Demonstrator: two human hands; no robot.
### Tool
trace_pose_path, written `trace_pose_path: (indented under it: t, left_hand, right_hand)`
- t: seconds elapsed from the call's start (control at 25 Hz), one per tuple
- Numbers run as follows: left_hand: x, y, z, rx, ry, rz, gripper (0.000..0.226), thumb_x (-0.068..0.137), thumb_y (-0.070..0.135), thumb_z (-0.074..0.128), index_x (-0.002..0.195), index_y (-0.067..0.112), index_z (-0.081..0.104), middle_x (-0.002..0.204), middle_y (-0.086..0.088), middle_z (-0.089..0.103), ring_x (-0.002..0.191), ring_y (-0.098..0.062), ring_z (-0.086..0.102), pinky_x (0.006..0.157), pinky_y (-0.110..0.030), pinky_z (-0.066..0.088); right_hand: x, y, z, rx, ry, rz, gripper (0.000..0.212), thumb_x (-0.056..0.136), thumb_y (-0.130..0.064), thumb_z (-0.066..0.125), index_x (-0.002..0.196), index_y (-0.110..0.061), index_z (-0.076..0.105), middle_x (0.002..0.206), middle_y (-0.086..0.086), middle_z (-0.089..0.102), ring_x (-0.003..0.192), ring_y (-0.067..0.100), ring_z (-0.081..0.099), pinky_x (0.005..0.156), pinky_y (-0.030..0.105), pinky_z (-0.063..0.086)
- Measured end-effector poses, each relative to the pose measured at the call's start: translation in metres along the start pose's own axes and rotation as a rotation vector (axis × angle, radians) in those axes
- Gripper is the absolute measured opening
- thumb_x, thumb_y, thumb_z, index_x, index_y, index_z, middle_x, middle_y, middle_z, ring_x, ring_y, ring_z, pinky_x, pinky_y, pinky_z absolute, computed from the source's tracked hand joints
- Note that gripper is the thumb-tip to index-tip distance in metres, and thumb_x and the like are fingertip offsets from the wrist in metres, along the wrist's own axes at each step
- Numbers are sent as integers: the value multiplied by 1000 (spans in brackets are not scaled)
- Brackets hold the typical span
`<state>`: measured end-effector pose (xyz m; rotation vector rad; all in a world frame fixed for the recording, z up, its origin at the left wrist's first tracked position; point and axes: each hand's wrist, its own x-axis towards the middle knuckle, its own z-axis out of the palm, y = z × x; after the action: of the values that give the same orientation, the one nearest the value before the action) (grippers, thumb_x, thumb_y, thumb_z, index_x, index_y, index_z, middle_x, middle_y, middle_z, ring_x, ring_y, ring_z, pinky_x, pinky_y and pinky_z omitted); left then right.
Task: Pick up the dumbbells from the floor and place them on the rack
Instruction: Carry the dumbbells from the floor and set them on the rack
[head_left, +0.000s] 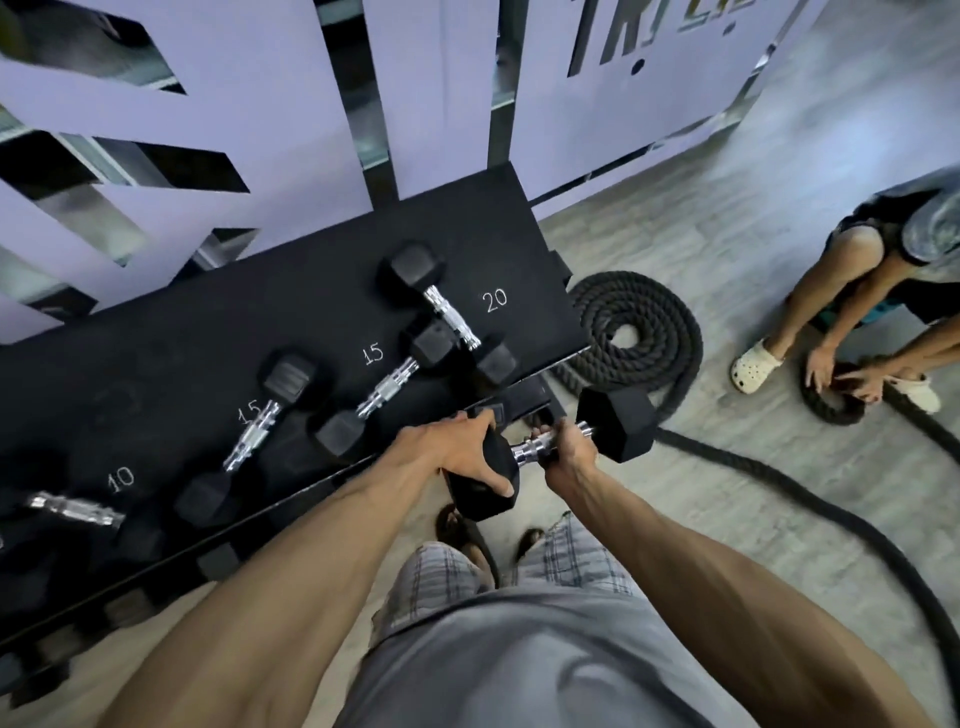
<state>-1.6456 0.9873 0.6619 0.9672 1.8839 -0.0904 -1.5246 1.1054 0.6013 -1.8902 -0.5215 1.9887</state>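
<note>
I hold a black hex dumbbell (615, 423) with a chrome handle in front of the rack's right end, off the floor. My left hand (460, 449) cups its near head. Wrapped around the handle is my right hand (566, 449). The black rack (182, 343) runs from lower left to upper right, with chalk numbers 10, 15, 15, 20 on its top shelf. Several dumbbells lie on it: one by the 20 mark (449, 312), one by a 15 mark (387, 389), another (252, 436) further left, and a chrome handle (75, 509) at the far left.
A coiled black battle rope (631, 332) lies on the floor beside the rack's right end, and its tail (810, 499) trails across the floor to my right. A crouching person (872, 306) handles another rope coil at the right. A white cut-out wall panel (260, 130) stands behind the rack.
</note>
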Motion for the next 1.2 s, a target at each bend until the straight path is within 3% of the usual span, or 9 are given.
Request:
trace_pose_path:
  t: [0.12, 0.28, 0.4, 0.52, 0.68, 0.76, 0.84, 0.96, 1.2]
  left_hand:
    - [24, 1, -35, -46, 9, -35, 125, 31, 89, 70, 135, 35, 25, 132, -5, 46, 112, -29, 57, 91, -52, 52]
    - [54, 16, -70, -96, 48, -47, 130, 39, 89, 68, 144, 30, 18, 145, -8, 43, 132, -29, 46, 104, -50, 42]
    - [78, 34, -96, -160, 52, -115, 139, 40, 91, 65, 151, 31, 7, 156, -12, 30, 142, -34, 33, 109, -54, 36]
    - [100, 48, -124, -224, 47, -130, 128, 35, 95, 62, 138, 29, 26, 144, -11, 43, 131, -32, 44, 102, -55, 42]
    - [134, 55, -144, -342, 75, -116, 103, 36, 94, 64, 118, 33, 47, 120, 6, 58, 112, -21, 57, 94, -49, 50]
    - [151, 53, -139, -366, 110, -114, 99, 37, 96, 61, 117, 39, 50, 118, 0, 58, 115, -25, 55, 96, -48, 48]
    - [164, 47, -131, -323, 162, -79, 89, 55, 90, 59, 127, 39, 52, 119, -7, 57, 115, -27, 48, 100, -43, 42]
    - [181, 45, -121, -259, 326, -46, 76, 74, 78, 56, 135, 33, 55, 125, -3, 63, 115, -25, 46, 99, -38, 33]
    - [207, 42, -108, -203, 561, -119, 58, 88, 56, 57, 136, 24, 54, 126, -1, 64, 122, -22, 46, 102, -36, 31]
  right_hand:
    - [13, -34, 48, -45, 22, -80, 4, 90, -8, 52, 87, -5, 52, 60, 10, 53, 47, 19, 53, 44, 26, 49]
    - [39, -78, 95, -220, 42, -199, 19, 83, -18, 55, 70, -5, 55, 55, 12, 55, 44, 23, 54, 50, 33, 49]
    - [57, -115, 122, -435, 48, -297, 24, 82, -22, 55, 79, 1, 62, 53, 9, 59, 46, 25, 57, 52, 35, 51]
    - [70, -150, 147, -592, -2, -408, 19, 91, -13, 53, 89, 5, 60, 55, 5, 53, 45, 17, 50, 37, 17, 40]
    - [98, -171, 173, -756, -71, -475, 21, 91, -12, 54, 88, 8, 57, 59, 6, 52, 47, 12, 47, 31, 10, 31]
    - [110, -176, 185, -862, -113, -479, 22, 90, -16, 55, 79, 3, 58, 56, 4, 53, 46, 14, 48, 36, 13, 37]
    - [120, -177, 198, -961, -150, -501, 28, 85, -25, 56, 76, 1, 60, 60, 9, 60, 54, 24, 57, 56, 24, 51]
    - [141, -174, 215, -1076, -210, -529, 41, 81, -35, 55, 93, 4, 62, 83, 18, 69, 77, 35, 65, 75, 45, 55]
    - [155, -179, 241, -1237, -330, -565, 32, 87, -27, 57, 98, 3, 61, 92, 17, 67, 82, 27, 60, 69, 33, 44]
